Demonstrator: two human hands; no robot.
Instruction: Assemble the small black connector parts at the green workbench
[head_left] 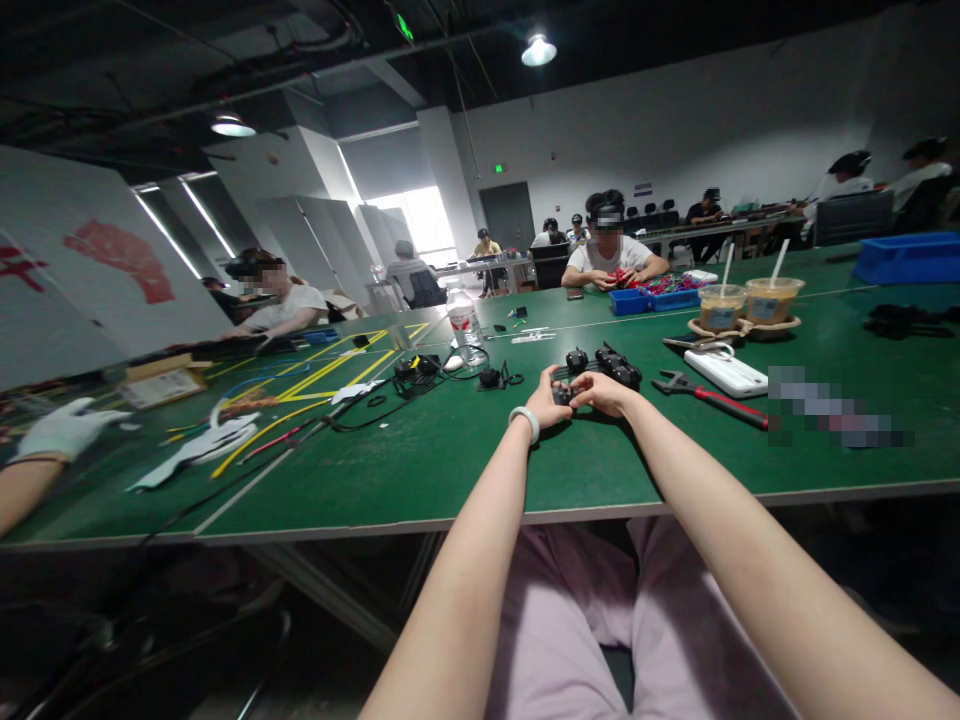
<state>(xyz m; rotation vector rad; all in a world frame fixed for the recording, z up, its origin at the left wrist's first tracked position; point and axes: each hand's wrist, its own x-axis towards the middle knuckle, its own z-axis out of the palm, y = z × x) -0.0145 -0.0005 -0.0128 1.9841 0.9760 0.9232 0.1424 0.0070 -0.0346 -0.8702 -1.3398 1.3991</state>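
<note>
Both my hands meet over the green table point(450, 460), closed around a small black part point(562, 396) whose exact kind I cannot make out. My left hand point(546, 402), with a pale bracelet at the wrist, grips it from the left. From the other side, the fingers of my right hand point(598, 392) pinch it. Just beyond my hands lie a black blocky piece point(576, 361) and a larger black assembly point(618, 366). A smaller black piece point(491, 378) with a ring beside it rests to the left.
Red-handled pliers point(716, 400), a white power bank point(726, 370) and two iced drinks point(772, 300) are at right. Left are a water bottle point(465, 325), black cables point(416, 372) and a co-worker's gloved hand point(67, 430). Across the table sits a person point(615, 255) by blue trays point(675, 298).
</note>
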